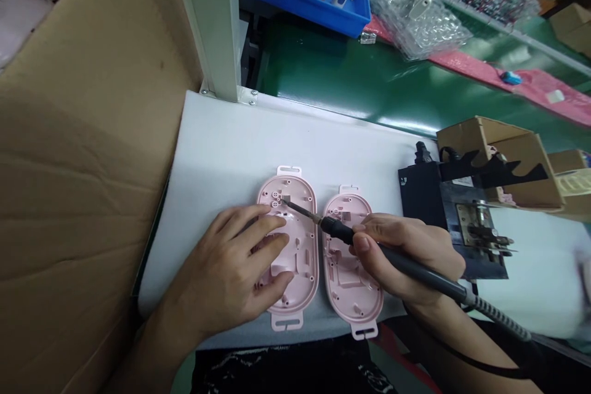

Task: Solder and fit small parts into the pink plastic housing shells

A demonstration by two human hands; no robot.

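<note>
The left hand [226, 265] lies spread, its fingers flat on a pink plastic housing shell [302, 271] on a white sheet [231, 154]. The right hand [401, 252] pinches a pen-style soldering iron [410, 265] between thumb and fingers, just above a second pink shell [353, 277] — its tip reaches the first shell's screw posts [276, 197] — contact cannot be told.
</note>
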